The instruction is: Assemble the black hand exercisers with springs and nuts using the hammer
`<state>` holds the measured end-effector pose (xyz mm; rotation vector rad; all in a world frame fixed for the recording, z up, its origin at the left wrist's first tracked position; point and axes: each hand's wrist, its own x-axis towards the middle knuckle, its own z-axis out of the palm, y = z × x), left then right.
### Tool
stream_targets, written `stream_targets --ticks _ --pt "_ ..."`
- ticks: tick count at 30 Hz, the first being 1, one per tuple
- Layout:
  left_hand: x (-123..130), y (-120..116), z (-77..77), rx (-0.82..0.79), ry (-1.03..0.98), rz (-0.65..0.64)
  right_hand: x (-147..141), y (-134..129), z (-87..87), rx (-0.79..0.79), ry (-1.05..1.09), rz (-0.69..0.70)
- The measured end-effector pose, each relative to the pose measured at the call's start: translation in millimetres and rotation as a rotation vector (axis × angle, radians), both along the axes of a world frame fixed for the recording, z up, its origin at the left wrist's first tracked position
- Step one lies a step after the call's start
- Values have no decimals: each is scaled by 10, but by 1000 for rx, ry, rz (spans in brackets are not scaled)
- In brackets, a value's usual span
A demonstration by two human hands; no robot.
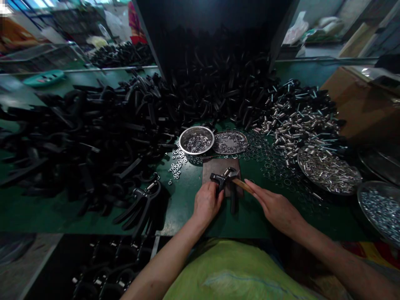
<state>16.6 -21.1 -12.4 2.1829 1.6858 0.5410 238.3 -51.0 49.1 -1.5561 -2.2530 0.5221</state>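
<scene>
Hand gripper [218, 180], black, spring-loaded: one, over a brown square pad [208, 173] on the green bench [183, 216], its lower handle reaching past the pad's near edge. The left hand [206, 204] is closed around its upper end, and the fingers hide part of it. The right hand [276, 210], fingers extended, lies along a wooden-handled hammer [242, 184], whose steel head touches the gripper; how firmly it holds cannot be told.

Assembled black grippers [140, 208]: at least two, beside the large heap of black handles [93, 133], which is too dense and dark to count. A black crate [106, 266] at the bottom edge is cut off and holds further dark parts.

Steel bowl of small rings [196, 140]: one. Round tray of rings [230, 142]: one, just beside it. Round tray of steel sleeves [328, 168]: one. Round tray of hex nuts [379, 212]: one, cut off by the frame. Loose hex nuts [176, 162] and rings [265, 160] lie scattered, uncounted. A cardboard box [359, 102] stands at right. No writing is legible.
</scene>
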Motion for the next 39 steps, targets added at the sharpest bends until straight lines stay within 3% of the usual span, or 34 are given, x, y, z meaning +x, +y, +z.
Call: stream_targets --ticks 5,9,13,20,22,25,27,29,35,39 --pt "12 36 31 -25 5 -5 3 -21 55 122 92 -86" --pt "5 44 21 -31 8 -11 20 62 2 -23 -29 -12" --pt "6 48 24 -45 4 -19 -10 247 35 76 54 -146" --pt "3 135 110 -153 -22 25 110 433 -237 -63 -68 -138" --pt "-99 183 191 -245 -153 47 203 429 -272 -12 -110 -241" --pt "-324 190 360 -471 -564 86 379 393 -300 8 -175 -389" --pt "-441 145 452 -584 -863 104 487 357 -329 -16 -173 -447" --pt "-481 89 482 -622 -1015 112 557 317 -366 -23 -157 -476" --pt "-405 55 354 -674 -764 70 606 200 -449 16 -313 -435" --pt "-766 21 559 -420 -440 121 682 117 -504 157 -459 -406"
